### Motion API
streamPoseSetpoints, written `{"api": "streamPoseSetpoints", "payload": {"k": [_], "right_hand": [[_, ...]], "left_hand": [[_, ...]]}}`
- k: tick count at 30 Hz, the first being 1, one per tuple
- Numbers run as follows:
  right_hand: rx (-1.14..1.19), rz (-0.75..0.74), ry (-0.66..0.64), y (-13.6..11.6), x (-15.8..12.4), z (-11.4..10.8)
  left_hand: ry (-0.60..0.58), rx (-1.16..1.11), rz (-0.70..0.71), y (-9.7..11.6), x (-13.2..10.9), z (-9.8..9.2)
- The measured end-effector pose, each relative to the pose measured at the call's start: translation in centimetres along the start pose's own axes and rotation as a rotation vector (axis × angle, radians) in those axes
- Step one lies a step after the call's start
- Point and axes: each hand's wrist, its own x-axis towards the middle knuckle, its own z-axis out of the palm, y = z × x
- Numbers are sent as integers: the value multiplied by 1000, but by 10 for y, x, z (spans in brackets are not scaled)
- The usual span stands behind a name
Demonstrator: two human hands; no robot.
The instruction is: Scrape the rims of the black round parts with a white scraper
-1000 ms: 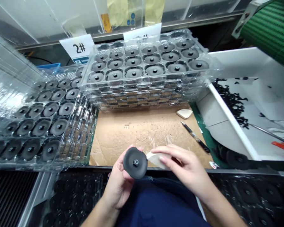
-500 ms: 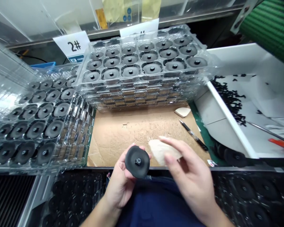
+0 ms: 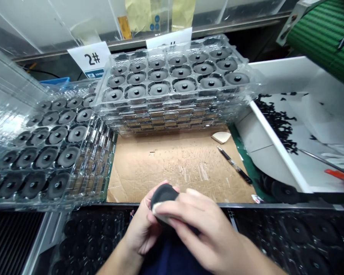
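1. Far left, a stack of clear trays (image 3: 83, 168) bears rows of black discs with short central stems.
2. The left hand (image 3: 141, 225) rises from the lower edge, its wrist low and its palm turned inward. Its grip is closed on a black disc (image 3: 164, 191): fingertips show behind the far rim, while the thumb lies at the near left side.
3. That disc is held tilted, between the two hands, just in front of the cardboard's (image 3: 160, 164) near edge.
4. The right hand (image 3: 203, 225) reaches in from the lower right, back of the hand upward, knuckles bent, fingers pointing left across the disc and covering its lower part. It grasps a pale pad (image 3: 155, 209), of which only an edge shows by the fingertips.
5. Beyond the hands, a second tray stack (image 3: 172, 110) holds more discs.
6. Right of centre, a pale wedge (image 3: 221, 137) lies on the cardboard, with a pen (image 3: 234, 165) slanting just below it.
7. Far right stands a white bin (image 3: 281, 145) with small black parts inside.
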Motion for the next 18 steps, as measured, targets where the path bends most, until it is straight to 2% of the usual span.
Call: {"api": "streamPoseSetpoints", "payload": {"k": [2,4,5,7,9,11,15,18], "right_hand": [[-18,115,-73,0,-8,-10],[-156,201,-16,-1,-11,-16],[-244,193,41,-2,-10,-18],[-360,46,105,-3,-2,-17],[-333,-133,68,1,8,-15],[-277,-158,55,10,13,-16],[-257,190,232,36,0,-17],[-80,404,234,54,-23,-6]], "left_hand": [[6,6,2,1,1,-5],[1,18,9,1,3,-9],[-13,21,9,0,4,-10],[-64,21,-6,0,6,-11],[-121,6,2,0,6,-10],[-180,-20,13,2,4,-9],[-269,-108,-32,7,-1,-10],[-293,-152,-42,9,-2,-10]]}}
